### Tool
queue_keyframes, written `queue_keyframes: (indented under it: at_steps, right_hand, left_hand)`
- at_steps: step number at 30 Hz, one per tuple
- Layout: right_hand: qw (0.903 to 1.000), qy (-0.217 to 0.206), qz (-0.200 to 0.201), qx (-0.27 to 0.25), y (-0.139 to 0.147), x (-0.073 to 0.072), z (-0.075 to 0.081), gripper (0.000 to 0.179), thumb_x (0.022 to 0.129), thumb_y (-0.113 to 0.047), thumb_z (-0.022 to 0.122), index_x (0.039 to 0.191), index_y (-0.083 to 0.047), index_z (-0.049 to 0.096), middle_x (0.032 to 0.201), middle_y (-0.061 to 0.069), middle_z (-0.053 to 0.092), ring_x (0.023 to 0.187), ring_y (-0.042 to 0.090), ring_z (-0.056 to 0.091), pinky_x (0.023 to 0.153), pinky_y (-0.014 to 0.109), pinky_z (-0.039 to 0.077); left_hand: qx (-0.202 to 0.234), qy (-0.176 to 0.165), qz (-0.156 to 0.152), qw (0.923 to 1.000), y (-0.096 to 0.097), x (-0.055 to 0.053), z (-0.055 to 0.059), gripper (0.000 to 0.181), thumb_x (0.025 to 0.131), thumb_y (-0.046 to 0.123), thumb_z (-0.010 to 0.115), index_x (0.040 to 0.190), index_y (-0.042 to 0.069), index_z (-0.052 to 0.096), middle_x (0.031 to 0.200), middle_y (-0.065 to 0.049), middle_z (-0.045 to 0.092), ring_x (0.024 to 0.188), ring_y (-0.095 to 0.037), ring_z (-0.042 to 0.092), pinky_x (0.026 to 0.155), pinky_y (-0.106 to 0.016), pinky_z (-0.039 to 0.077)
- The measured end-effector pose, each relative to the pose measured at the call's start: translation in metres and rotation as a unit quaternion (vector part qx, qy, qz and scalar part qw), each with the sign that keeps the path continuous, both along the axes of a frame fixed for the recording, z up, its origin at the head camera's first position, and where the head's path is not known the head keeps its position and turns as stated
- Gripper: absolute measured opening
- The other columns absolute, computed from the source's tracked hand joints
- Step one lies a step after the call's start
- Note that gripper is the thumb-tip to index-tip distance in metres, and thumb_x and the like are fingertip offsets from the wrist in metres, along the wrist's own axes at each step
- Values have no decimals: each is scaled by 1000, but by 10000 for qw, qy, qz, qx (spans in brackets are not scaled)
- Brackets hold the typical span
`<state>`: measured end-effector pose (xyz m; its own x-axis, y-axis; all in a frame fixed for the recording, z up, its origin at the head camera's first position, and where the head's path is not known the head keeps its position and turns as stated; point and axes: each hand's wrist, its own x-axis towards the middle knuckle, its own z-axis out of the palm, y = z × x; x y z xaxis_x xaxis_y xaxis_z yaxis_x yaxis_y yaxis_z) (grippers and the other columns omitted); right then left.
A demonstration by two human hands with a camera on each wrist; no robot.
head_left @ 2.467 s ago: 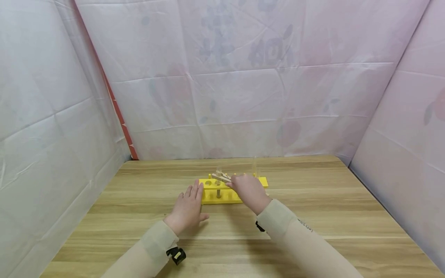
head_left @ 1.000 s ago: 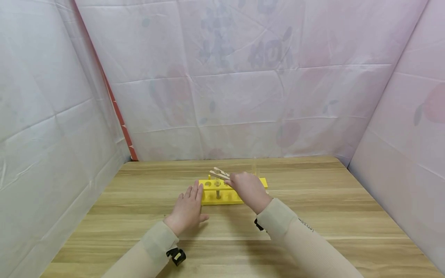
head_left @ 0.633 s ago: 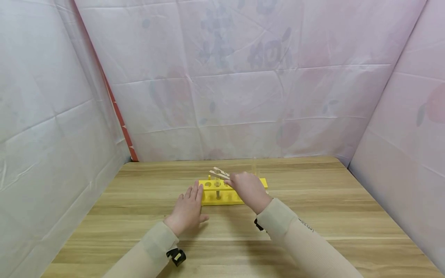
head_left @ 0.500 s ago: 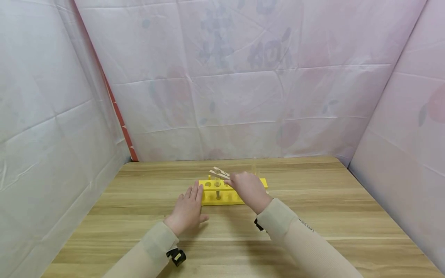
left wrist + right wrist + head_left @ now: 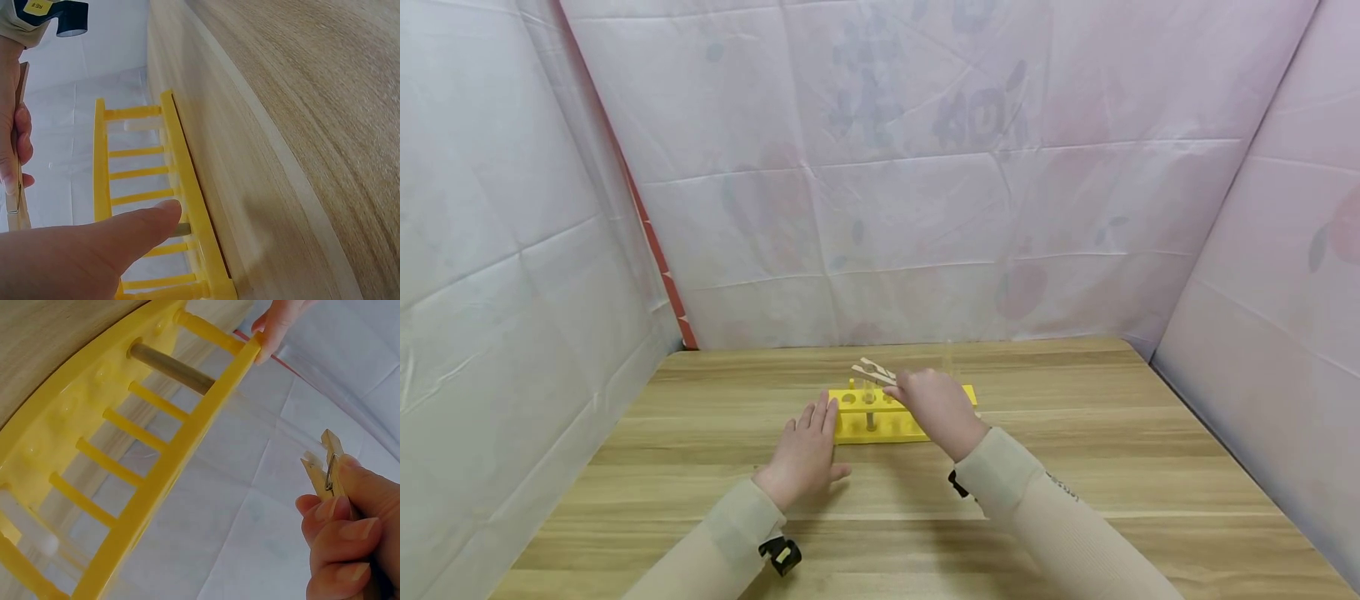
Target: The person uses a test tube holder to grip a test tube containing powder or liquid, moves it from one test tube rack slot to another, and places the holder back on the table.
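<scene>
A yellow test tube rack (image 5: 850, 435) stands on the table, running left to right. My left hand (image 5: 801, 457) rests its straight fingers against the rack's left end, thumb spread. In my right hand (image 5: 942, 414) I grip a wooden test tube clamp (image 5: 334, 465). The clamp's jaws are spread at the mouth of an upright test tube (image 5: 178, 372); whether wood touches glass I cannot tell. This tube sits in the rack's second hole from the left, its lower part grey-brown. Another clear tube (image 5: 950, 360), whitish low down, stands at the right end, partly behind my right hand.
The wooden table (image 5: 700, 467) extends to both sides and in front of the rack. A pale printed curtain (image 5: 925, 208) hangs behind it and along both sides. Each wrist carries a black camera strap, such as the left one (image 5: 781, 552).
The right hand has kept its grip while the clamp rose slightly at the tube's mouth and its jaws spread wider. The left hand, rack and tubes have stayed put.
</scene>
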<state>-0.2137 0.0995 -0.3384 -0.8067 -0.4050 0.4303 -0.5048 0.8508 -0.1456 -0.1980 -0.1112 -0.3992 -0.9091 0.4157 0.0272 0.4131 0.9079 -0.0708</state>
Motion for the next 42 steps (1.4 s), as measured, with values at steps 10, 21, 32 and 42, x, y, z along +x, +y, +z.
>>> queue_keyframes:
  at_steps: [10,21,32,42]
  right_hand:
    - [9999,78,8,-74,1,-1,2,32,89,-28,62,66,-9,52,54,-5,48,40,8,38,38,23,35]
    - [9996,262,-11,-70,2,-1,8,34,89,-30,61,63,-11,50,50,-6,39,40,8,33,38,24,34]
    - [9999,102,-104,-19,6,-1,9,31,90,-30,60,68,-10,51,50,-5,38,40,7,31,37,21,30]
    - [9999,-35,-128,-93,10,0,9,29,91,-29,59,69,-10,54,52,-5,41,40,6,32,38,20,30]
  left_hand:
    - [-23,-27,-2,10000,0,0,0,97,82,56,60,145,-5,20,151,-24,15,130,-40,33,98,-53,37]
    - [70,-108,28,9999,1,-1,0,97,82,55,61,146,-4,19,152,-23,13,130,-40,32,99,-54,36]
    - [49,-122,35,9999,0,-1,2,97,83,55,60,146,-4,18,151,-24,13,131,-41,31,99,-54,35]
    - [-83,-64,13,9999,1,-1,2,97,83,56,59,146,-5,18,151,-24,14,131,-40,32,99,-53,36]
